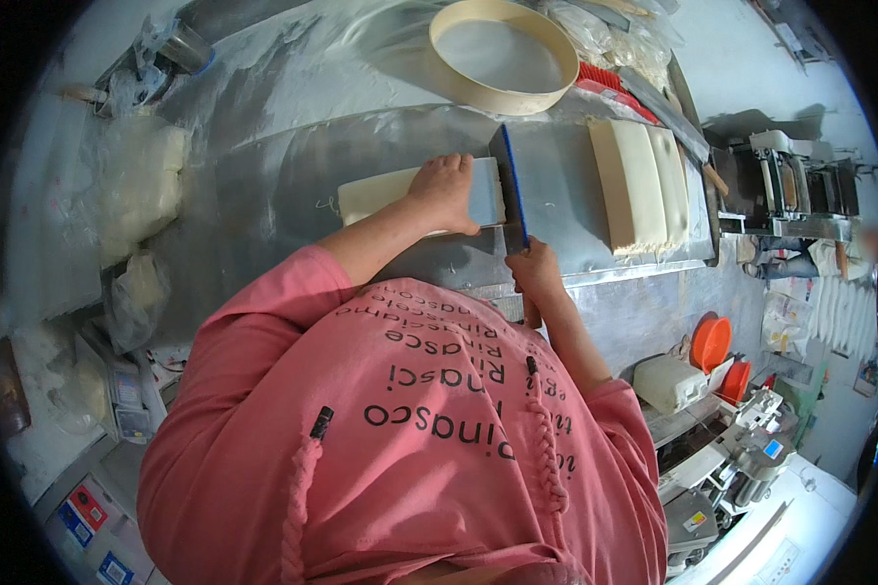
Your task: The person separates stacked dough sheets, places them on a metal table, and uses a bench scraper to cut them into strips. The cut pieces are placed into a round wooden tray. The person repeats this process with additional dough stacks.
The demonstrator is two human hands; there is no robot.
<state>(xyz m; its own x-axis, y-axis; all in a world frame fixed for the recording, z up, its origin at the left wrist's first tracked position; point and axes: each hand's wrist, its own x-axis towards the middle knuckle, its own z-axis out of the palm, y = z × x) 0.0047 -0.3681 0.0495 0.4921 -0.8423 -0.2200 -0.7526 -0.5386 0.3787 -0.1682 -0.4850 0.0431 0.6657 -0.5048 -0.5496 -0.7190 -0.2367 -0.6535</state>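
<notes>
A long pale slab of dough [380, 191] lies crosswise on the metal worktop. On its right part rests my left hand [443, 191], palm down with the thumb apart, over a light blue-grey flat piece [486, 191] at the slab's end. My right hand [538, 270] grips the wooden handle of a large knife [511, 183], whose broad blade stands on edge at the slab's right end, blue along one edge. Whether the blade touches the dough cannot be told. Farther right, several cut dough slabs [629, 186] lie side by side.
A round wooden-rimmed sieve [503, 106] stands at the back on the floured surface. Another large knife [666, 113] lies behind the cut slabs, by a red brush-like item [603, 77]. Plastic-wrapped dough [143, 186] sits at left; machines [790, 183] stand at far right.
</notes>
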